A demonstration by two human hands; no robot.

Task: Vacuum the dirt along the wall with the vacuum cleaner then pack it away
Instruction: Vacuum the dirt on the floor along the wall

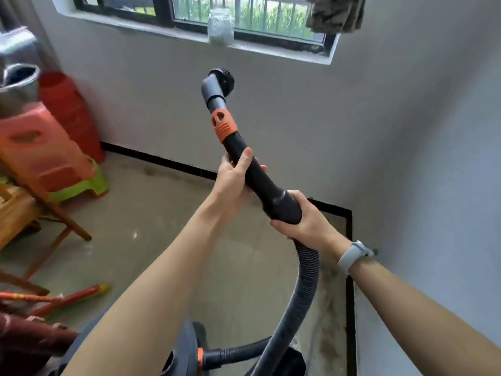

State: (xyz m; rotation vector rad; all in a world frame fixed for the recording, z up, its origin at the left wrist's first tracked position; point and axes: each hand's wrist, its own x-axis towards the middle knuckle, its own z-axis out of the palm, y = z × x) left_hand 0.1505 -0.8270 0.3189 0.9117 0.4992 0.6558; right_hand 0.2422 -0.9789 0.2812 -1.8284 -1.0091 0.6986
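I hold the vacuum's black wand [260, 180] raised in the air, pointing up toward the window. My left hand [234, 176] grips the wand's middle below the orange collar [223, 126]. My right hand [301, 221] grips the thick cuff where the ribbed hose [301, 291] joins. A grey elbow with a round black brush head [219, 84] tops the wand. The hose curves down to the vacuum body [187, 354] at the bottom edge, partly hidden by my left arm. Dark dirt [329, 316] streaks the floor along the right wall's black skirting.
Stacked orange, red and green plastic stools [54, 150] stand at the left by a wooden chair [29, 213]. A red broom handle [67, 297] lies on the floor lower left. A glass jar [220, 27] sits on the window sill.
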